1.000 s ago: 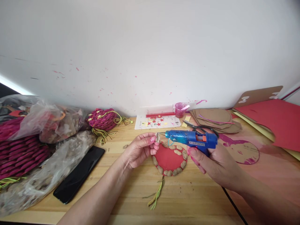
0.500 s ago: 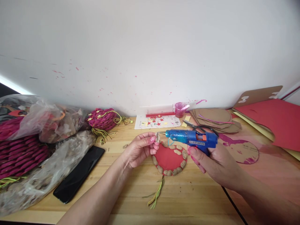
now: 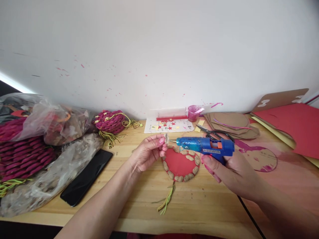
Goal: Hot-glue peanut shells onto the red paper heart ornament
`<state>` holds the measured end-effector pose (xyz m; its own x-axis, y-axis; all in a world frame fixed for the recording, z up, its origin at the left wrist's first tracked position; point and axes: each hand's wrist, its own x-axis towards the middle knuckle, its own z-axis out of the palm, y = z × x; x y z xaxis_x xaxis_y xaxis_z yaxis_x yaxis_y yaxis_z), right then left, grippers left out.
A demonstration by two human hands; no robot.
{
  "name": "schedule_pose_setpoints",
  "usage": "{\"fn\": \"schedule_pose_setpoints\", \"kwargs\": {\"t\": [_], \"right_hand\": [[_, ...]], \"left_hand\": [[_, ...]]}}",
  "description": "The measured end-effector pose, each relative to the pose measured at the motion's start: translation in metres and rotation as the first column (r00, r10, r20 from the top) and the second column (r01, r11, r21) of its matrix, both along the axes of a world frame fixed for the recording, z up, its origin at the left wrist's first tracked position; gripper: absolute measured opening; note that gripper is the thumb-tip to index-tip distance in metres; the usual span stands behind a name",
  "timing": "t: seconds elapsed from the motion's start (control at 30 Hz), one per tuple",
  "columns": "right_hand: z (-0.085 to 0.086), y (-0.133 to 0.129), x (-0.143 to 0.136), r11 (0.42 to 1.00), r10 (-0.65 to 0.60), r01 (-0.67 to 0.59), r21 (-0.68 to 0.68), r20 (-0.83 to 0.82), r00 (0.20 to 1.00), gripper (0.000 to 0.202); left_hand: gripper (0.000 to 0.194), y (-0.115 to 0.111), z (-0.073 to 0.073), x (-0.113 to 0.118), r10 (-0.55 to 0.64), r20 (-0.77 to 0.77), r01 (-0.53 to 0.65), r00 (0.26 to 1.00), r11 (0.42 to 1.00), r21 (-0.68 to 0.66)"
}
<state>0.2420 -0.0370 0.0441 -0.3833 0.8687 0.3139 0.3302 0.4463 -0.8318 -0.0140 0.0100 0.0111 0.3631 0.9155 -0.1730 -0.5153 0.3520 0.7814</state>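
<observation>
1. Blue plastic forms the body of the glue gun [image 3: 199, 144], around whose handle the right hand [image 3: 226, 169] is wrapped; its nozzle is pointed leftward.
2. A single peanut [image 3: 166, 138] is pinched between the thumb and fingers of the left hand [image 3: 151, 149]. It is held at the nozzle tip; whether the two are touching cannot be told.
3. Below both hands, a red disc [image 3: 180, 162] is laid near the middle of the worktop [image 3: 199, 212]. Its rim is lined with peanuts, and a yellow-green tassel [image 3: 166, 200] is trailed from it toward the near edge.
4. Toward the left edge, a black phone [image 3: 86, 177] is placed beside a clear plastic bag [image 3: 57, 172].
5. Along the far edge, a star-strewn white sheet [image 3: 154, 127], a pink-stained cup [image 3: 194, 113] and stacked cardboard [image 3: 226, 122] are set out; black-handled scissors [image 3: 216, 133] are laid in front of the cardboard.
6. Red paper [image 3: 286, 122] is spread at the far right corner.
7. Behind the far edge, the white wall [image 3: 159, 49] is spattered with pink.
</observation>
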Motion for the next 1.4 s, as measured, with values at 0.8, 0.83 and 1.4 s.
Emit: {"fn": "schedule_pose_setpoints", "kwargs": {"t": [0.8, 0.83, 1.4], "right_hand": [[-0.0036, -0.0021, -0.0024, 0.999, 0.035, -0.035, -0.017, 0.029, 0.999, 0.039], [-0.0037, -0.0021, -0.0023, 0.999, 0.038, -0.037, -0.018, 0.032, 0.999, 0.039], [-0.0014, -0.0014, -0.0017, 1.000, 0.026, -0.025, -0.019, 0.057, 0.998, 0.036]], "left_hand": [[0.038, -0.0012, -0.0002, 0.0012, 0.017, 0.015, -0.016, 1.000, 1.000, -0.017], [0.037, -0.0013, 0.0001, 0.0012, 0.018, 0.018, -0.018, 1.000, 1.000, -0.015], [0.036, -0.0010, 0.0010, 0.0010, 0.007, 0.028, -0.007, 1.000, 1.000, 0.004]]}}
